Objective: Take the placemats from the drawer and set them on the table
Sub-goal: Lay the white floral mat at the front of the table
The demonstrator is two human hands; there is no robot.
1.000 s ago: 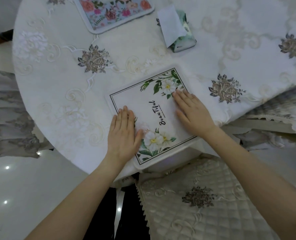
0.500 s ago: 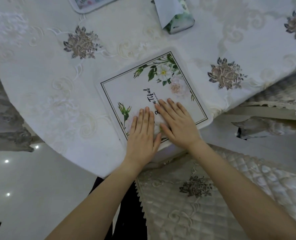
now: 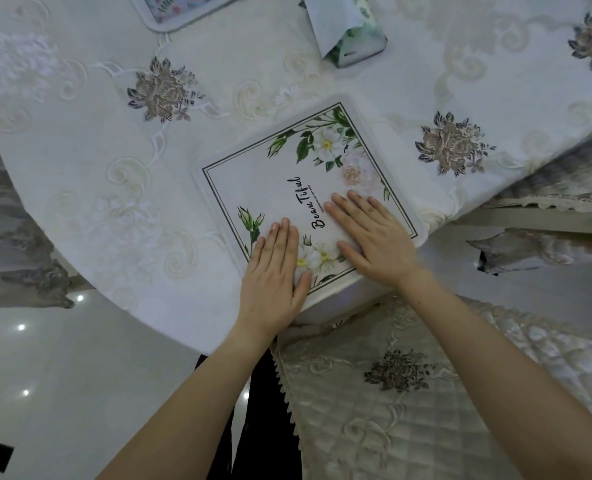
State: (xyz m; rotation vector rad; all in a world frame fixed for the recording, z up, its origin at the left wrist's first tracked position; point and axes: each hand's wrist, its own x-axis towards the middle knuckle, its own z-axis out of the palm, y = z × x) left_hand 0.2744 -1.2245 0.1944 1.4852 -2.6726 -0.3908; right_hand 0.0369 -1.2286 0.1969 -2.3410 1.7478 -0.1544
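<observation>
A white square placemat (image 3: 287, 178) with green leaves, white flowers and black script lies flat on the round table (image 3: 97, 174), turned like a diamond, its near corner at the table's edge. My left hand (image 3: 274, 275) rests flat on the mat's near-left border, fingers together. My right hand (image 3: 377, 237) lies flat on its near-right part, fingers slightly spread. Neither hand grips anything. A second placemat (image 3: 180, 8) with a pink flower print lies at the top edge, mostly cut off.
A tissue pack (image 3: 350, 32) with a sheet sticking out stands behind the white mat. A quilted chair cushion (image 3: 409, 393) sits below the table edge in front of me. Another cushioned chair (image 3: 564, 206) is at the right. Glossy floor (image 3: 45, 375) lies at lower left.
My hands drew together at the mat's near corner half a second ago and have now spread slightly apart again. The view has shifted; the mat lies in much the same place.
</observation>
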